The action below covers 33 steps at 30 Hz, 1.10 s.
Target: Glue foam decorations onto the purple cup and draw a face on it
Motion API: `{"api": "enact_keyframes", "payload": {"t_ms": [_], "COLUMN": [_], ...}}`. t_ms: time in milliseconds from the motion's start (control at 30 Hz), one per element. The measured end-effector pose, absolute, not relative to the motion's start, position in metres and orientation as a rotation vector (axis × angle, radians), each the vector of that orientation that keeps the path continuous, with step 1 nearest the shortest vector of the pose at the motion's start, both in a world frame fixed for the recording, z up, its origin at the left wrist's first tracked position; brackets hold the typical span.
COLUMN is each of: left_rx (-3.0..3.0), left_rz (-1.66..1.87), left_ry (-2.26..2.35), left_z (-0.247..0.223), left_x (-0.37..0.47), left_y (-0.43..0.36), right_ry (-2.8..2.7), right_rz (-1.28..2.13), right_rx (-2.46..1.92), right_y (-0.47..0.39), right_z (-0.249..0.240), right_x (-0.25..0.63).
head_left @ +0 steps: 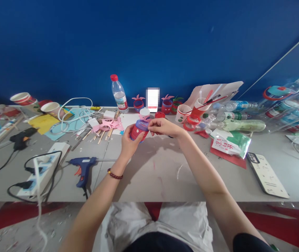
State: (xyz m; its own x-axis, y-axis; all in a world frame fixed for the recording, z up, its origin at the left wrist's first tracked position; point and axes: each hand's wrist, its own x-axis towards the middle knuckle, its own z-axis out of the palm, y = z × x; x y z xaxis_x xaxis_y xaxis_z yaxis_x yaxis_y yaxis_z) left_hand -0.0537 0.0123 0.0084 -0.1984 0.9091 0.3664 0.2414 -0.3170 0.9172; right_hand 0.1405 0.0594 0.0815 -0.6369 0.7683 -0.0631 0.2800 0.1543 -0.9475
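My left hand [128,141] is wrapped round a small red cup [136,132] with a purple band at its top and blue near its base. White dots show on the red side. At the cup's purple rim, the thumb and forefinger of my right hand [165,126] are pinched together. Whether a loose strip lies between those fingertips is too small to tell. Just behind the cup stand a white-topped cup [144,112] with pink paper and a red round piece [160,115]. Two similar cups with pink leaf shapes, a left one [139,104] and a right one [166,105], stand against the wall.
A blue glue gun [83,166] and a power strip [44,171] with cords lie left. Pink paper cut-outs [109,125] rest among sticks. Behind stands a water bottle [119,94]. Rightward are a paper cup [183,113], plastic bottles [243,125] and a phone [267,175].
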Motion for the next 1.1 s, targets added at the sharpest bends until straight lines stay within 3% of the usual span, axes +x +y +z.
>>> {"api": "enact_keyframes", "payload": {"t_ms": [1100], "left_rx": [1.536], "left_rz": [1.54], "left_ry": [1.395], "left_z": [0.0053], "left_x": [-0.0532], "left_y": [0.0117], "right_ry": [-1.981], "right_rz": [1.498], "right_rx": [-1.042], "right_y": [0.055], "right_z": [0.0814], "right_x": [0.1393]}}
